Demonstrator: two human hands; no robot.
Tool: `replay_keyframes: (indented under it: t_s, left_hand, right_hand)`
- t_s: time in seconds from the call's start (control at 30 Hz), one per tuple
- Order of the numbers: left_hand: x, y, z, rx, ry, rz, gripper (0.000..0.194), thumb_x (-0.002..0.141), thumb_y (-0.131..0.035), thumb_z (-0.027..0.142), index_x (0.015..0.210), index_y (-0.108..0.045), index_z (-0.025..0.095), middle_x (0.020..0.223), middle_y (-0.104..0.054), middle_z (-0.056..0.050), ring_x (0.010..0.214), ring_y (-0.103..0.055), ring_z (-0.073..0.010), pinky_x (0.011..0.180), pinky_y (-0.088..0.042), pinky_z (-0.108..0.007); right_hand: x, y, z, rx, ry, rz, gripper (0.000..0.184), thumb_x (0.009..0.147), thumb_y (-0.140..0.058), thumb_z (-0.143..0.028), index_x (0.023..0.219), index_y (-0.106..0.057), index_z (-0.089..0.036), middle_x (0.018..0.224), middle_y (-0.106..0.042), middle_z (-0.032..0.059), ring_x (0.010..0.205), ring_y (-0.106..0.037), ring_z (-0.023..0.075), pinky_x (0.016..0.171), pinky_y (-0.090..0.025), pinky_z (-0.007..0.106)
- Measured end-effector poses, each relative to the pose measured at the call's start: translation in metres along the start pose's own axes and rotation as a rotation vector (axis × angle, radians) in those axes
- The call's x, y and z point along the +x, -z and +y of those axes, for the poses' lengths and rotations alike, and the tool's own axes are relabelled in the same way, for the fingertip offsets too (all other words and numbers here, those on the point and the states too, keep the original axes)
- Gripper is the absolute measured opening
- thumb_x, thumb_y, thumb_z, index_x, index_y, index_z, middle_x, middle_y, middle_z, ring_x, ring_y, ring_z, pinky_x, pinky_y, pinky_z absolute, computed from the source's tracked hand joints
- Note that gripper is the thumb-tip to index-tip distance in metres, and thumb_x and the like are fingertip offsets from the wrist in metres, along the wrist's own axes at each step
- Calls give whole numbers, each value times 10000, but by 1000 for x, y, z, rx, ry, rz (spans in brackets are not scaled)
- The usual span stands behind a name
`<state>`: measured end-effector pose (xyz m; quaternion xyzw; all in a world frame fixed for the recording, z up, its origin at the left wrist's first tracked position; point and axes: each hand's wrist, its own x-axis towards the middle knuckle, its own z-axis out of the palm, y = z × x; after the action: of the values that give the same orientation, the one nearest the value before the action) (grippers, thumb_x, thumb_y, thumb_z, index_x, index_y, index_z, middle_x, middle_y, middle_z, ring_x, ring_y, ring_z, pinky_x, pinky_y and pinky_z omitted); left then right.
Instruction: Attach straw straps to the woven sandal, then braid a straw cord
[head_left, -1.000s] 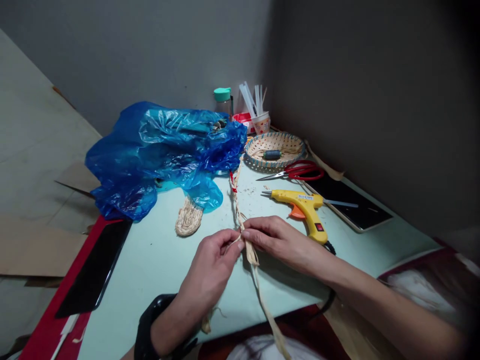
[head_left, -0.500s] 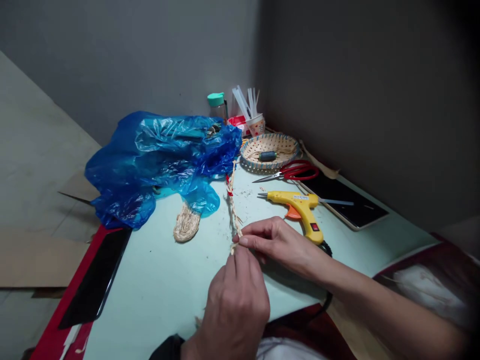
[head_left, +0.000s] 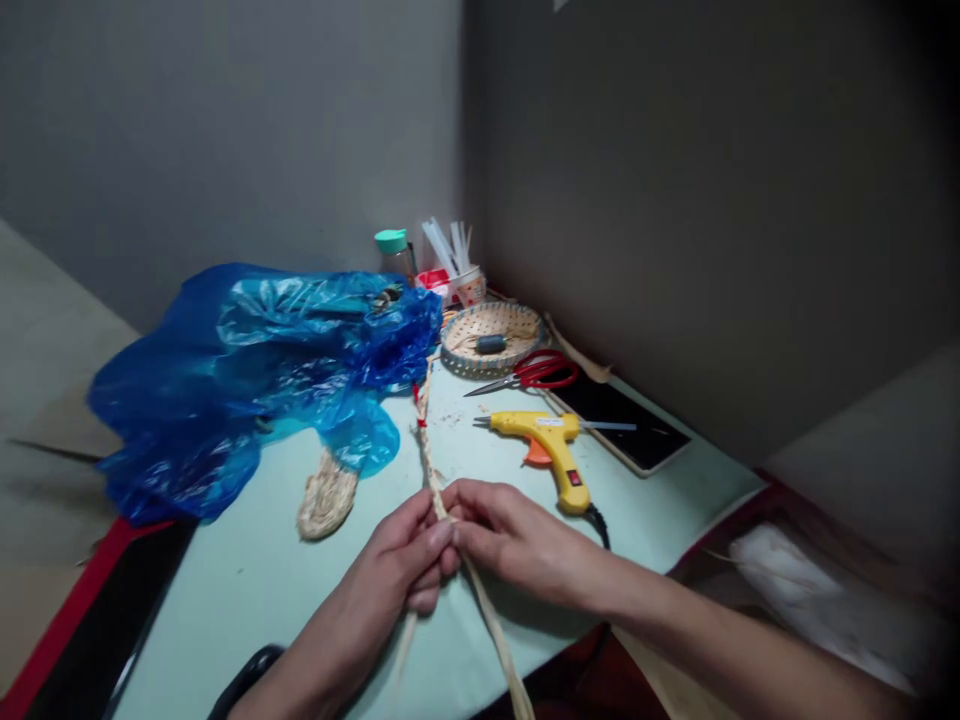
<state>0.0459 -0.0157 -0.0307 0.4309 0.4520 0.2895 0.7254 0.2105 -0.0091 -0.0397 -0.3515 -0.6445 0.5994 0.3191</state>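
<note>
A thin straw braid [head_left: 428,460] runs down from the edge of the blue bag, with a bit of red tie near its upper part. Its lower end is pinched between the fingertips of my left hand [head_left: 397,565] and my right hand [head_left: 510,535], which meet thumb to thumb. Below them a long loose straw strand [head_left: 491,620] trails toward me, and a paler, blurred one hangs under my left hand. Left of the braid lies a flat coiled straw piece [head_left: 327,497], partly under the bag's edge.
A blue plastic bag [head_left: 285,350] covers the left back. Rightward lie a yellow glue gun [head_left: 551,430], red-handled scissors [head_left: 544,369] and a dark tablet [head_left: 637,430]. Behind them stand a woven basket [head_left: 457,365] holding a thread spool [head_left: 491,344], a cup [head_left: 471,288] of glue sticks and a green-lidded jar [head_left: 391,243].
My left hand has turned from back-up to thumb-up, its fingertips now beside my right hand's on the braid. Loose strands below have come into sight. The view has shifted right and up.
</note>
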Motion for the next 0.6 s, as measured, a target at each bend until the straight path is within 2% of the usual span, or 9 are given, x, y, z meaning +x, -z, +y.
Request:
replay_keyframes:
  t_s: [0.07, 0.13, 0.23, 0.3, 0.43, 0.5, 0.6]
  left_hand:
    - [3, 2, -8, 1, 29, 46, 402, 809, -672, 470, 1047, -545, 171, 648, -487, 50, 469, -229, -46, 423, -168, -183]
    - [5, 6, -13, 31, 48, 69, 432, 785, -671, 546, 957, -569, 163, 586, -466, 57, 442, -206, -40, 406, -131, -189]
    - [6, 11, -17, 74, 50, 70, 480, 737, -678, 623, 772, -582, 154, 477, -341, 94, 404, -169, -34, 395, -103, -197]
    - [6, 12, -17, 78, 71, 117, 503, 682, -715, 642, 746, -594, 157, 478, -327, 96, 412, -179, -32, 409, -107, -183]
    - [5, 10, -12, 210, 51, 220, 477, 671, -736, 614, 670, -621, 151, 491, -451, 43, 418, -279, -46, 423, -169, -181]
    - [5, 8, -9, 263, 26, 230, 438, 693, -736, 568, 639, -642, 144, 443, -459, 33, 399, -300, -57, 421, -201, -194]
    - [5, 6, -5, 109, 38, 255, 365, 647, -797, 493, 682, -670, 152, 526, -536, 16, 447, -376, -69, 451, -272, -185]
  right_hand:
    - [-2, 1, -3, -140, 9, 31, 91, 951, -480, -226, 1001, -519, -160, 812, -654, 29, 739, -592, 158, 670, -434, 249]
    - [-5, 3, -9, -294, 23, 46, 129, 949, -462, -206, 1073, -476, -173, 768, -644, 9, 729, -587, 164, 659, -422, 250]
    - [-8, 5, -18, -432, 24, 40, 192, 933, -456, -188, 1123, -441, -167, 804, -652, 33, 784, -600, 187, 695, -432, 265]
    - [-10, 5, -23, -481, 12, 34, 226, 929, -451, -191, 1152, -424, -167, 843, -657, 55, 772, -606, 192, 677, -436, 263]
    - [-13, 1, -31, -713, -73, 46, 251, 885, -478, -174, 1133, -448, -157, 867, -654, 95, 722, -601, 214, 567, -379, 260]
    - [-13, -5, -33, -830, -114, 18, 352, 806, -536, -145, 1151, -462, -147, 865, -673, 107, 696, -604, 223, 514, -335, 253]
    - [-11, -11, -35, -988, -129, -101, 539, 702, -599, -122, 1225, -467, -120, 853, -712, 115, 584, -601, 216, 443, -247, 256]
